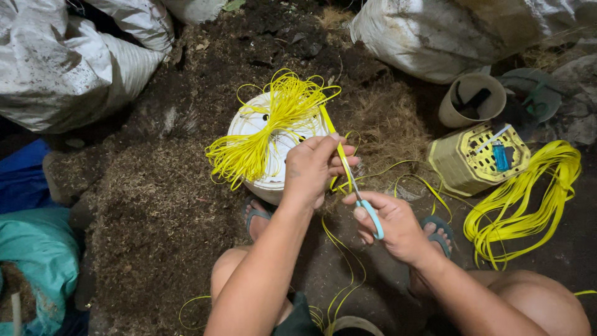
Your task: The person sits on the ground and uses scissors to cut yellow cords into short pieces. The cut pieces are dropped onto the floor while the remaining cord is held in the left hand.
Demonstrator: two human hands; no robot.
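Hands (311, 168) — scissors (367, 208), strip (339, 149) — bucket (273, 180)

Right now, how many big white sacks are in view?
3. One sack fills the upper left, a second sits just behind it at the top edge, and a third lies at the upper right. More may sit beyond the frame.

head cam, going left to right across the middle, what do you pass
teal sack → bundle of cut yellow strips on the white bucket → left hand pinching a yellow strip → right hand with blue-handled scissors → yellow basket → coil of yellow strapping
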